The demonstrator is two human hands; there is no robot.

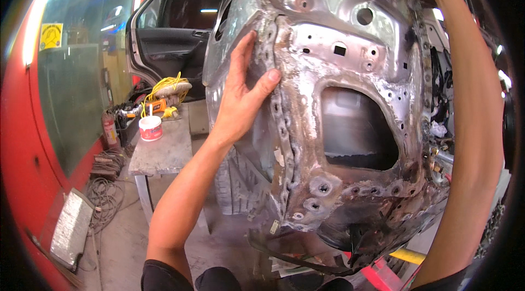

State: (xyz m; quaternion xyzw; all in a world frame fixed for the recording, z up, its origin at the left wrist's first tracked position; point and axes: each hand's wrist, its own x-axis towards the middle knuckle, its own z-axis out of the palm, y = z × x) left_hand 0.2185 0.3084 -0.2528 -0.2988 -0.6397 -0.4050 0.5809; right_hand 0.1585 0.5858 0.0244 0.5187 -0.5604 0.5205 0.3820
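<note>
A stripped, bare-metal car body panel (350,61) fills the middle and right of the view, with a large dark opening (355,127) and a seam of drilled spot-weld holes (281,121) down its left edge. My left hand (240,97) lies flat on the outer skin beside that seam, fingers together pointing up, thumb resting on the seam. It holds nothing. My right forearm (470,127) rises along the right side of the view and curves over the top of the panel; its hand is out of sight.
A metal work table (164,151) stands at the left with a white tub (151,128), a yellow coiled cable (167,86) and tools. Behind it an open car door (175,34). A red wall, a small extinguisher (110,129) and cables (104,192) are on the floor at left.
</note>
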